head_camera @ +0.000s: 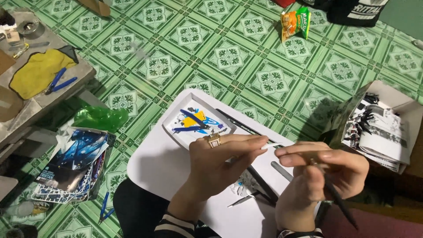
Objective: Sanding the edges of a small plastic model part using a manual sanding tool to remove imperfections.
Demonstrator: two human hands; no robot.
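Note:
My left hand [220,161], with a gold ring on one finger, pinches a small white piece [272,145] at its fingertips. My right hand [324,176] meets it from the right and grips a thin dark tool [339,200] that points down and to the right. Both hands hover over a white board [163,165] on my lap. Behind the left hand sits a small white tray [194,121] with blue, yellow and dark model parts. Under the hands lie a grey stick [282,170], dark tools and small parts, partly hidden.
An open cardboard box [383,128] with printed sheets stands at the right. A kit box with plastic part frames [72,165] and a green bag [99,118] lie at the left. A low table [37,88] holds a yellow cloth and blue pliers. A snack bag [296,22] lies on the green tiled floor.

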